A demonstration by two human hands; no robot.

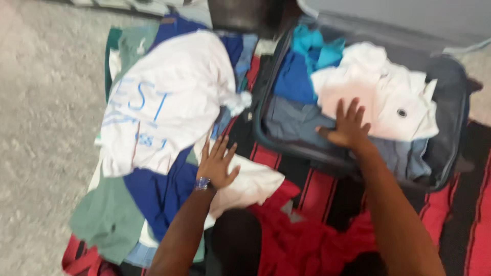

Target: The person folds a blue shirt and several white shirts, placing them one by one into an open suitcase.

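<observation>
My right hand [349,125] lies flat, fingers spread, on the clothes inside an open dark suitcase [452,117], across a white garment [378,87] and grey cloth [291,120]. Blue cloth [292,79] and teal cloth [314,43] fill the case's far left corner. My left hand [217,163], a watch on its wrist, rests open on a pile of clothes left of the case, touching a white piece [250,186] and a dark blue garment [158,191]. A white shirt with blue print [169,97] tops that pile.
A green garment [110,214] hangs at the pile's near left. Everything lies on a red and black striped blanket [460,214] over grey carpet [46,128]. A red cloth [302,240] is bunched near me. A dark object [240,13] stands at the far edge.
</observation>
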